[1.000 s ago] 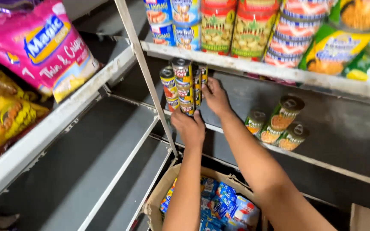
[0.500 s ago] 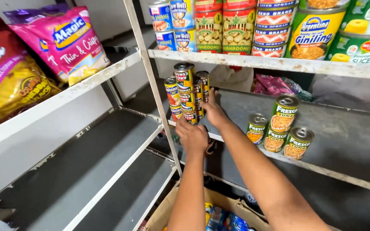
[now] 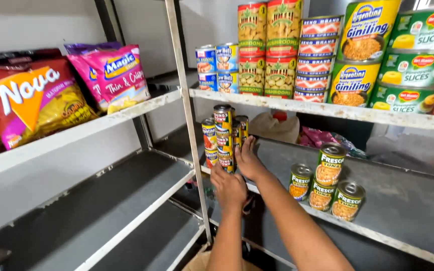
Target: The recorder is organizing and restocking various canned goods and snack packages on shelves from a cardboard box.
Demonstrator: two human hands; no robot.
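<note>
right now a stack of small tins (image 3: 223, 138) is being steadied on the grey middle shelf (image 3: 408, 200), just behind the upright white post (image 3: 189, 125), with the right hand (image 3: 248, 159) laid flat against its right side, fingers (image 3: 249, 144) straight and pressed together. lower down, the left hand (image 3: 229, 189) is set against the bottom tins, its fingers hidden behind the knuckles, so their spread cannot be told. well apart to the right, four green tuna cans (image 3: 327, 183) are seen, and big cans (image 3: 357, 50) are lined up on the shelf above, snack bags (image 3: 76, 85) at left.
</note>
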